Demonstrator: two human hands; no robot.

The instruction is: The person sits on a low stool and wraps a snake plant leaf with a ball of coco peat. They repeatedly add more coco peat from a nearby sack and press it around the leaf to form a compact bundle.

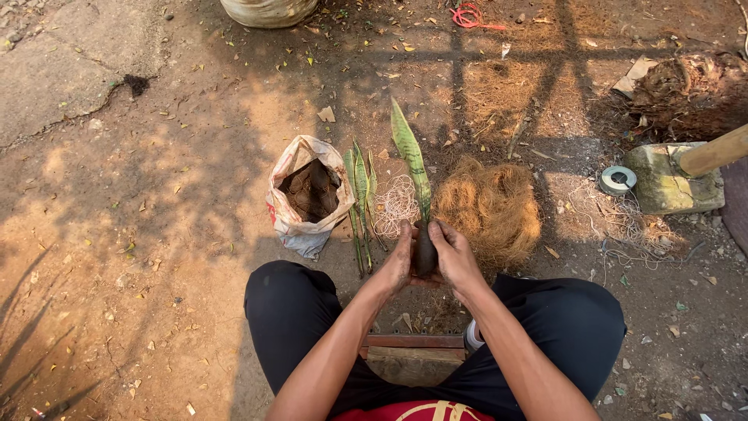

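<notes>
Seated on bare dirt, knees apart, dark trousers; view straight down. Landmark: the soil ball (425,253), a dark, rounded lump held just in front of the knees, centre frame. Far left of the ball, cracked pale slab (54,70) at the dirt's edge. Nearer, left of the ball, open sack (308,195), white with red print, rim rolled down, dark soil inside. Between sack and ball, a few narrow green leaves (360,195) lying flat on the ground, tips pointing away from the person. Just beyond the ball, slightly left, a loose tangle of pale string (395,204). Left hand (397,261) cupped against the ball's left side, fingers curled close around it, pressed to the soil. One long striped leaf (411,156), green with yellowish edges, rises out of the top of the ball and leans away from the person. Right hand (456,257) cupped against the ball's right side, fingers likewise wrapped close, thumb near the top; the ball sits clamped between both palms. Just right of the ball, touching the right hand's far side, heap of brown fibre (491,206). Well right of the ball, tape roll (618,179) on the ground, then a stone block (670,179) with a wooden handle (713,152) over it.
</notes>
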